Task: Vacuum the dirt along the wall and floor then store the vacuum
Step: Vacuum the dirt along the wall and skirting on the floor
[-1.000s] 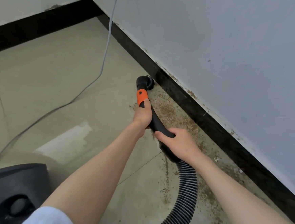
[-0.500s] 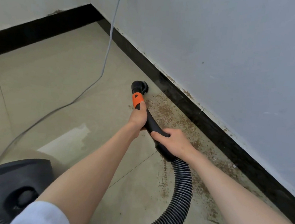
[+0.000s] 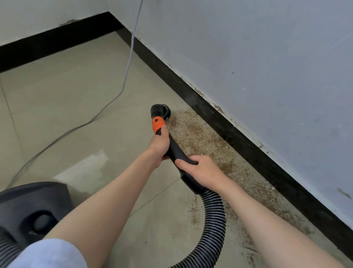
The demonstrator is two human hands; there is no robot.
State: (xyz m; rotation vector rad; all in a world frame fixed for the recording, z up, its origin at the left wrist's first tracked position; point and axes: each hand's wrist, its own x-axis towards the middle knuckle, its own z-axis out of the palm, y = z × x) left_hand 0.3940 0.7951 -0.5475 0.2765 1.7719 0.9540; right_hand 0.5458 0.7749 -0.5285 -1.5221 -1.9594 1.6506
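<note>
Both hands wrapped around the black plastic vacuum handle with orange collar (image 3: 171,146): left hand (image 3: 160,142) up front, right hand (image 3: 202,170) behind. Round black brush nozzle (image 3: 159,110) sits on the beige tile floor (image 3: 68,104) at the edge of brown gritty dirt (image 3: 195,129) by the black baseboard (image 3: 254,152).

Soft, even daylight fills the corner; a pale glare patch sits on the floor (image 3: 84,169). Shadows are faint. The skirting board (image 3: 254,148) bows from wide-angle distortion, and the sleeve (image 3: 52,255) looks blurred.

nozzle (image 3: 159,110) on floor (image 3: 68,104) left of dirt (image 3: 194,131); dirt along baseboard (image 3: 244,143); vacuum body (image 3: 28,206) near left
</note>
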